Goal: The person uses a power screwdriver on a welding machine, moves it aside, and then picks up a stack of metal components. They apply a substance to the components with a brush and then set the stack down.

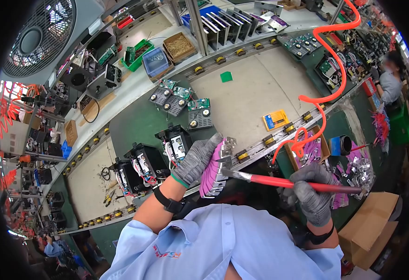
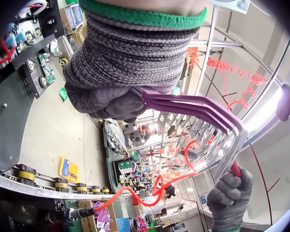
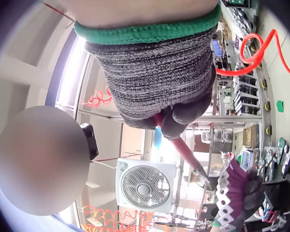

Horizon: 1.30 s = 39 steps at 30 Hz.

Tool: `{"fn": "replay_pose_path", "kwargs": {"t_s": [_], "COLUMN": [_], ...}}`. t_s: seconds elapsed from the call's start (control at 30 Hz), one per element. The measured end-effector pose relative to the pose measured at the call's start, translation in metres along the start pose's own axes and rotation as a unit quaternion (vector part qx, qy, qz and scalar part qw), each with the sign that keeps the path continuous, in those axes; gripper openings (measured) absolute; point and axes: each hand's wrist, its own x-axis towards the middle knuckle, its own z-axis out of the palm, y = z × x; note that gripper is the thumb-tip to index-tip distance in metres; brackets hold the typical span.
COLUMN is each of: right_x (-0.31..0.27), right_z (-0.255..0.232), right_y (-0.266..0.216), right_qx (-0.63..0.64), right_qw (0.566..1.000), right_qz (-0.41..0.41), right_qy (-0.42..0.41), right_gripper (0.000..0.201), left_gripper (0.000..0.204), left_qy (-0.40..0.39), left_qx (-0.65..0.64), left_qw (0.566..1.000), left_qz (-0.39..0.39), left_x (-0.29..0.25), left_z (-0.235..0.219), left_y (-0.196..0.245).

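In a grey glove, the left hand (image 1: 199, 158) grips a fanned stack of purple and silver metal plates (image 1: 214, 172) in front of the chest. The right hand (image 1: 312, 191), gloved too, holds a red-handled brush (image 1: 279, 182), its tip at the silver ends of the stack. The right wrist view shows the brush (image 3: 183, 151) slanting from the curled right fingers toward the stack (image 3: 233, 193). In the left wrist view the left hand (image 2: 111, 72) pinches one end of the purple plates (image 2: 188, 107), with the right hand (image 2: 230, 198) beyond their far ends.
Black housings with wiring (image 1: 141, 168) and circuit board assemblies (image 1: 201, 114) lie left and ahead. A roller rail (image 1: 270, 140) runs beside a yellow packet (image 1: 274, 120). A coiled red hose (image 1: 337, 60) hangs at right, above more purple parts (image 1: 311, 151) and a cardboard box (image 1: 370, 219).
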Motion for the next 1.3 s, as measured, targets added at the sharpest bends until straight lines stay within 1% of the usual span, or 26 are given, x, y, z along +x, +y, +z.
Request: {"fn": "replay_pose_path", "kwargs": {"t_s": [0.03,0.07,0.1,0.17,0.2,0.3,0.37,0.43,0.47,0.5,0.57,0.6,0.63,0.7,0.73,0.83,0.87,0.9,0.97,1.0,1.03,1.1,1.13,1.23,1.27,1.3], "right_x": [-0.002,0.001,0.002,0.007,0.007,0.002,0.001,0.005,0.009,0.009,0.005,0.004,0.005,0.010,0.014,0.016,0.013,0.012,0.014,0.018,0.020,0.026,0.022,0.012,0.012,0.013], "right_z": [0.002,0.003,0.001,-0.003,-0.004,-0.008,-0.004,-0.002,-0.005,-0.006,-0.007,-0.004,-0.002,0.004,0.007,-0.001,-0.003,0.001,0.011,0.010,0.007,-0.002,-0.005,0.008,0.007,0.004], "right_y": [-0.001,-0.002,0.002,0.014,0.013,0.013,0.010,0.011,0.015,0.016,0.018,0.013,0.012,0.009,0.024,0.024,0.023,0.020,0.013,0.019,0.022,0.024,0.024,0.017,0.014,0.016], "right_qx": [0.024,-0.047,-0.048,0.026,0.047,0.034,0.031,0.037,0.041,0.042,0.069,0.068,0.068,0.014,0.060,0.052,0.046,0.047,-0.016,0.027,0.026,0.011,0.023,0.049,0.017,0.017], "right_qw": [1.000,0.997,0.998,1.000,0.998,0.999,0.999,0.999,0.997,0.997,0.997,0.998,0.998,0.998,0.996,0.997,0.998,0.998,0.998,0.997,0.997,0.997,0.999,0.998,1.000,1.000], "right_qz": [0.002,0.014,0.014,0.008,0.029,0.008,0.031,0.004,0.030,0.029,0.004,0.015,0.016,0.063,0.016,0.022,0.013,0.017,0.036,0.040,0.039,0.034,-0.005,0.003,0.025,0.025], "right_qy": [-0.015,-0.051,-0.049,-0.013,0.027,0.000,0.003,0.023,0.056,0.055,0.032,0.002,0.003,0.008,0.060,0.061,0.031,0.033,0.041,0.059,0.059,0.070,0.044,0.030,0.001,0.001], "right_gripper": [0.009,0.012,0.012,0.014,0.013,0.013,0.013,0.014,0.014,0.014,0.015,0.015,0.015,0.014,0.015,0.015,0.016,0.016,0.016,0.015,0.015,0.012,0.010,0.010,0.011,0.011], "left_gripper": [0.063,0.062,0.062,0.060,0.060,0.059,0.059,0.060,0.060,0.060,0.059,0.058,0.058,0.060,0.061,0.063,0.063,0.064,0.064,0.065,0.066,0.064,0.062,0.061,0.061,0.061], "left_qy": [-0.007,-0.020,-0.021,-0.009,-0.008,-0.001,-0.014,-0.011,-0.007,-0.003,0.000,0.001,0.000,0.010,0.018,0.014,0.014,0.019,0.020,0.024,0.029,0.038,0.045,0.050,0.053,0.056], "left_qx": [-0.005,-0.027,-0.027,0.002,0.001,-0.002,-0.054,-0.050,-0.047,-0.044,-0.026,-0.007,-0.007,0.012,0.036,0.036,0.036,0.023,0.010,0.034,0.057,0.042,0.028,-0.013,-0.023,-0.034], "left_qw": [1.000,0.999,0.999,1.000,1.000,1.000,0.998,0.999,0.999,0.999,0.999,0.998,0.999,0.998,0.997,0.999,0.999,0.999,0.999,0.999,0.998,0.998,0.998,0.997,0.997,0.997], "left_qz": [0.000,0.007,0.007,0.015,0.015,0.008,0.012,0.014,0.016,0.018,0.037,0.056,0.054,0.057,0.060,0.030,0.028,0.027,0.027,0.026,0.025,0.035,0.043,0.056,0.047,0.038], "left_x": [-0.001,0.002,0.005,0.009,0.009,0.010,0.013,0.015,0.015,0.016,0.017,0.017,0.019,0.025,0.022,0.026,0.029,0.032,0.035,0.035,0.034,0.032,0.031,0.037,0.040,0.043], "left_z": [0.001,0.001,0.000,-0.003,-0.004,-0.004,-0.003,-0.003,-0.003,-0.004,-0.005,-0.004,-0.004,-0.005,-0.004,-0.009,-0.010,-0.011,-0.010,-0.009,-0.010,-0.010,-0.009,-0.008,-0.009,-0.012], "left_y": [0.002,-0.002,-0.004,-0.006,-0.006,-0.008,-0.010,-0.009,-0.009,-0.008,-0.006,-0.007,-0.010,-0.012,-0.008,-0.012,-0.015,-0.018,-0.018,-0.015,-0.012,-0.007,-0.005,-0.013,-0.015,-0.018]}}
